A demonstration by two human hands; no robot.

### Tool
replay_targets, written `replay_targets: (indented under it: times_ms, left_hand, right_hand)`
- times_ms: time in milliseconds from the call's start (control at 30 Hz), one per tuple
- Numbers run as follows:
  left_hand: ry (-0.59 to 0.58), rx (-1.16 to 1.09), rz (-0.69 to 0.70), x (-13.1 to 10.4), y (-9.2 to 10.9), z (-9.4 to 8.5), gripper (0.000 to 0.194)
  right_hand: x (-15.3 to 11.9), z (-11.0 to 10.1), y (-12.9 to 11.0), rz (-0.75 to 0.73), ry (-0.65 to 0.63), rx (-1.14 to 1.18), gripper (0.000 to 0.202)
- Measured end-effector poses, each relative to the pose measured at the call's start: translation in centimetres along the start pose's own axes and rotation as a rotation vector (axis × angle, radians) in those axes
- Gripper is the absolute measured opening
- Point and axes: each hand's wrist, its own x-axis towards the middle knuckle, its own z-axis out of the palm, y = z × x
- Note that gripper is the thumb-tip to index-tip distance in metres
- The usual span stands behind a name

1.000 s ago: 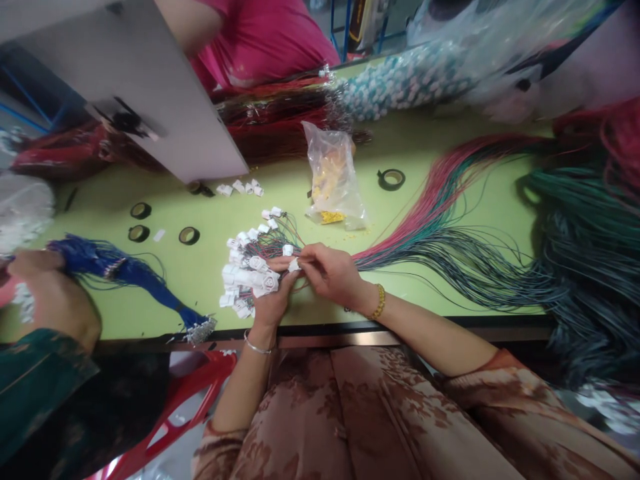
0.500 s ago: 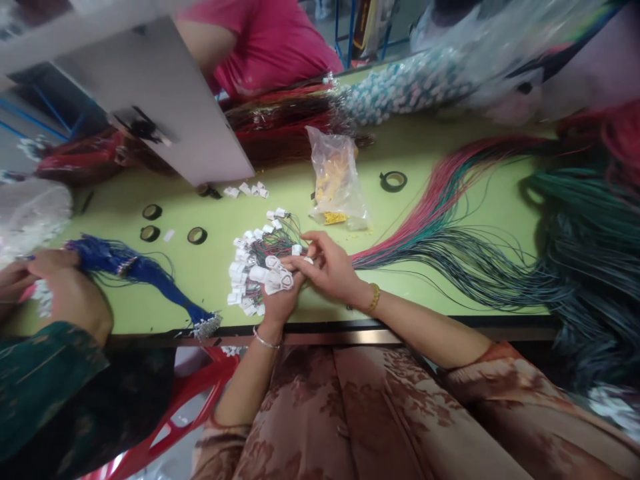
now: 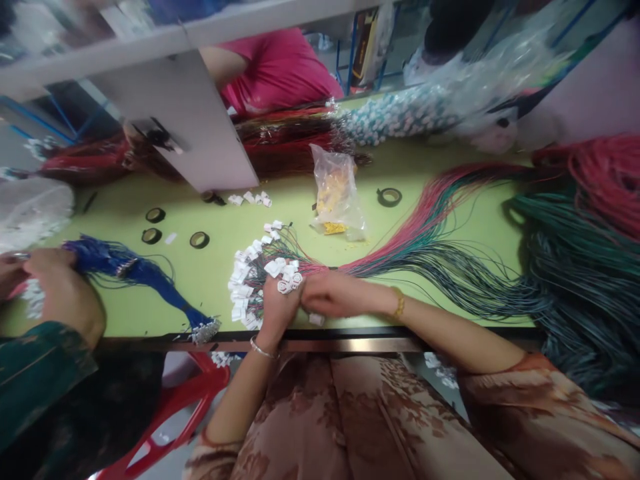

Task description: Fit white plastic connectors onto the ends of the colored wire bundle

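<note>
Several white connectors are held in my left hand, its fingers closed around their wires. Touching or very close beside it is my right hand, blurred, with its fingertips hidden against the left hand. A white piece shows just below my right hand. More white connectors fan out on the green table left of my left hand. Long red, green and dark wires run from behind my hands to the right.
A plastic bag with yellow pieces stands behind my hands. Black tape rolls lie left, another tape roll right. A co-worker's hand is at the far left by blue wires. A grey panel rises behind.
My right hand has moved down and toward me, from above the connectors to beside my left hand. The white piece below it now shows. The view has shifted slightly.
</note>
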Motion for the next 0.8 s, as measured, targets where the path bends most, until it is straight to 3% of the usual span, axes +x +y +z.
replay_targets:
  times_ms: [100, 167, 300, 400, 467, 533, 667, 800]
  left_hand:
    - [-0.033, 0.145, 0.152, 0.0, -0.3, 0.2, 0.019]
    - [-0.017, 0.183, 0.207, -0.1, -0.4, 0.3, 0.021]
    - [0.034, 0.032, 0.217, -0.4, 0.1, 0.1, 0.015]
    - [0.033, -0.166, 0.081, -0.3, 0.6, -0.5, 0.017]
    - [-0.038, -0.333, -0.047, -0.1, 0.8, -0.8, 0.024]
    - [-0.087, -0.479, -0.127, 0.2, 1.0, -1.1, 0.033]
    - [-0.138, -0.536, -0.160, 0.8, 1.6, -1.4, 0.040]
    - [-0.120, -0.397, -0.159, 1.2, 2.1, -1.4, 0.035]
  right_hand:
    - [1.6, -3.1, 3.4, 0.413, 0.186, -0.199, 0.021]
    - [3.0, -3.6, 5.7, 0.589, 0.171, -0.346, 0.021]
    - [4.9, -2.2, 8.4, 0.687, 0.151, -0.399, 0.021]
    - [4.9, -1.7, 8.7, 0.674, 0.255, -0.304, 0.017]
    - [4.4, -1.8, 8.5, 0.638, 0.375, -0.076, 0.013]
    - [3.8, -1.9, 8.1, 0.601, 0.491, 0.326, 0.010]
    - [2.6, -1.7, 7.0, 0.555, 0.584, 1.095, 0.029]
    - [1.9, -1.2, 5.5, 0.543, 0.578, 1.375, 0.034]
